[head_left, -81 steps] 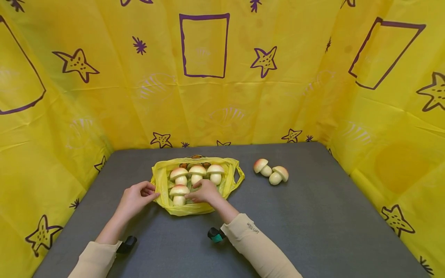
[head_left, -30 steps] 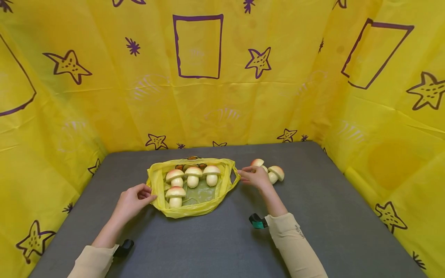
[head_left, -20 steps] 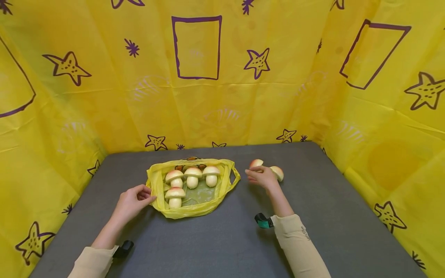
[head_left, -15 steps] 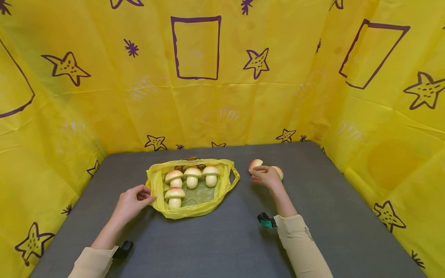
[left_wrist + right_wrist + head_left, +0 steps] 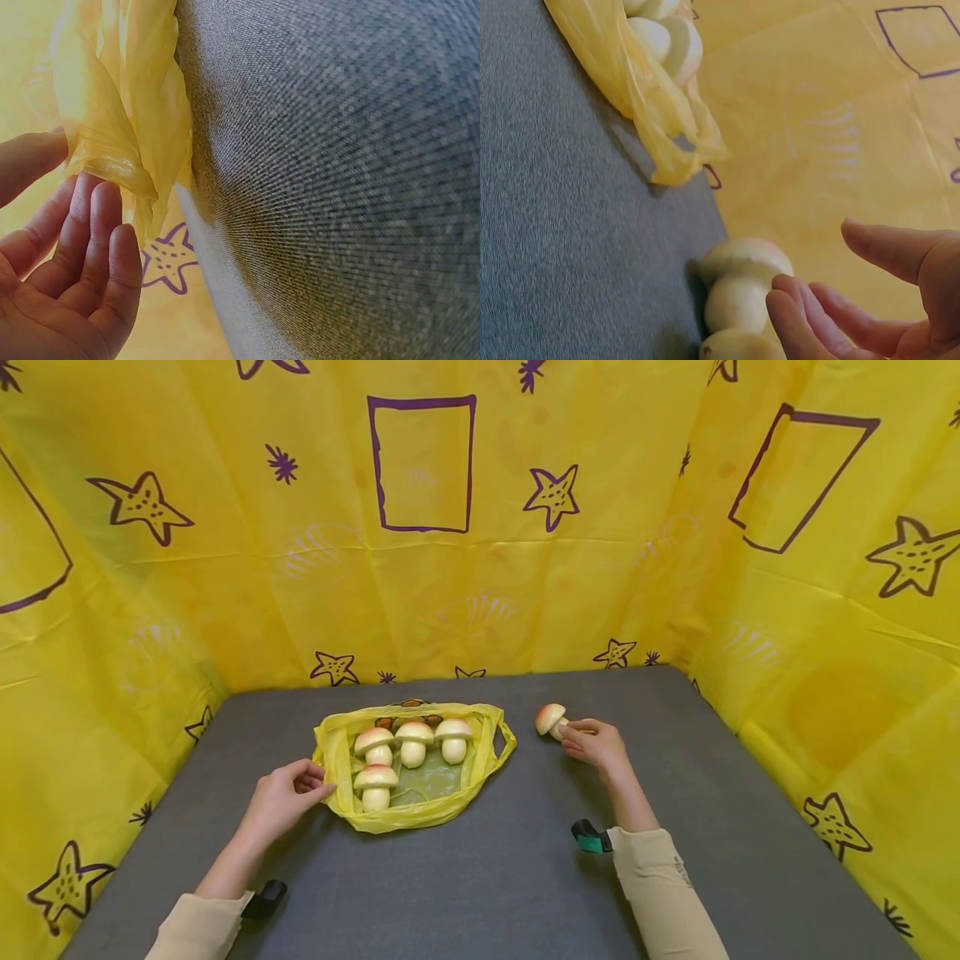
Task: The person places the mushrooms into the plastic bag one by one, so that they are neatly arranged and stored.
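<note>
Left hand (image 5: 283, 795) pinches the yellow bag (image 5: 401, 818); right hand (image 5: 602, 748), thumb well apart, is by the loose mushrooms (image 5: 550, 719) right of the bag on the worktop (image 5: 450, 893). Clumsy nudge could totally send one rolling.

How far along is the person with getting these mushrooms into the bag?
Looks done: four mushrooms lie inside the yellow bag. In hand: the left hand pinches the bag's edge; the right hand, open, holds nothing. Remaining, if all are meant to go in: one loose mushroom near that hand and a second loose mushroom, which it hides in the head view.
</note>
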The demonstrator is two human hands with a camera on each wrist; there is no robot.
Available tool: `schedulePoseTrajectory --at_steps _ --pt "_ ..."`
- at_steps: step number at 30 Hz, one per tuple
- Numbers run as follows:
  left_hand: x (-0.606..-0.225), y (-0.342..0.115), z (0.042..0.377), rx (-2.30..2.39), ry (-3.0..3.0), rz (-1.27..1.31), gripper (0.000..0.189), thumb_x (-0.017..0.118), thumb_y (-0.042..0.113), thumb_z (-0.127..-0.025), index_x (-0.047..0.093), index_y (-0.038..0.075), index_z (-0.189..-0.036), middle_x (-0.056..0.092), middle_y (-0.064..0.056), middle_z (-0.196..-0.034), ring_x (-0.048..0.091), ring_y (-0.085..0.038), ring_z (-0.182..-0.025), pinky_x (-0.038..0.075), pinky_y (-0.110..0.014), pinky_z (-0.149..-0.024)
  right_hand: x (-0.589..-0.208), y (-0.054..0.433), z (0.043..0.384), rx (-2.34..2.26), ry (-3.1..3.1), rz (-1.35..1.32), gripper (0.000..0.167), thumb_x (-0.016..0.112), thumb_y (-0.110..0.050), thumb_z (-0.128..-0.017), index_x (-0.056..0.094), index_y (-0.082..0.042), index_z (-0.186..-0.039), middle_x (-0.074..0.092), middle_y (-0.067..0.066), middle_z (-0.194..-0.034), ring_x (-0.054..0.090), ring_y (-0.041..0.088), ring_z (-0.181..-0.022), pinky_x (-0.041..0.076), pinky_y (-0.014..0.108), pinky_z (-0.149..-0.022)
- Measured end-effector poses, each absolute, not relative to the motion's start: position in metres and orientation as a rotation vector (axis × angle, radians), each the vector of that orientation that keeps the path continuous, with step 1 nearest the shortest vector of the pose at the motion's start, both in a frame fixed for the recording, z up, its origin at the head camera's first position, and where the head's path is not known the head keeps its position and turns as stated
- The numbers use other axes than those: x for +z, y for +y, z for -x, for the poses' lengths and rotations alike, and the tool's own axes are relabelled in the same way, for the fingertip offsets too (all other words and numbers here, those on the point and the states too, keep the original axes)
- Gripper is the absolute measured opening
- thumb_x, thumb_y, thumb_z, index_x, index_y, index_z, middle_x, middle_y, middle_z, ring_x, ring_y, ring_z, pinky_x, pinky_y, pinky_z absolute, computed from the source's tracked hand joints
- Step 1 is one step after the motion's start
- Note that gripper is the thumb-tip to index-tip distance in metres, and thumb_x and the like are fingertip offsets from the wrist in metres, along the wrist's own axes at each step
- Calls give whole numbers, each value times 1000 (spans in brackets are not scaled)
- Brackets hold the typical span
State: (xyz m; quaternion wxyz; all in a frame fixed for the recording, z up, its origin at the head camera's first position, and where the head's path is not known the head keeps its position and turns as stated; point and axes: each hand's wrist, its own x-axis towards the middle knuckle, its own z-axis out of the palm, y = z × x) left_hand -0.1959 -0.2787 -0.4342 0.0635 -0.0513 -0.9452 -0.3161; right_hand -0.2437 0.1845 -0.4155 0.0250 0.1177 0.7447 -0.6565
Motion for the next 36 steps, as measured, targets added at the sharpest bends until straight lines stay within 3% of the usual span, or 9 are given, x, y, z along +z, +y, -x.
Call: schedulePoseTrajectory --at_steps 7,14,21,28,36 --pt "-435 -279 196 -952 -2845 169 27 75 31 -81 64 8 -91 66 -1 -79 57 -11 -69 45 -22 -60 -417 195 241 -2048 2266 -407 46 66 -14 -89 51 12 -123 61 28 -113 69 16 -83 52 39 -87" --pt "-436 -280 196 -956 -2848 172 28 75 31 -81 64 7 -91 65 -1 -80 57 -11 -69 45 -23 -60 -418 204 237 -2041 2286 -416 49 66 -14 -88 50 15 -124 67 16 -96 69 14 -80 54 34 -82" --pt "-436 -280 197 -945 -2852 169 28 75 31 -81 64 7 -92 65 -2 -80 57 -12 -70 45 -23 -60 -424 212 234 -1996 2321 -422 50 66 -16 -89 49 15 -124 67 19 -100 69 16 -84 54 31 -81" --pt "-434 -279 196 -947 -2863 167 28 75 30 -82 64 7 -92 65 -2 -80 57 -12 -71 45 -24 -60 -429 219 230 -1993 2308 -451 56 67 -17 -89 45 18 -126 68 12 -91 69 13 -79 55 28 -76" --pt "-433 -279 196 -951 -2860 172 28 75 30 -81 64 7 -92 65 -2 -80 57 -13 -71 45 -23 -60 -433 227 224 -1957 2339 -468 55 66 -16 -89 46 19 -126 64 27 -106 68 14 -80 55 28 -76"
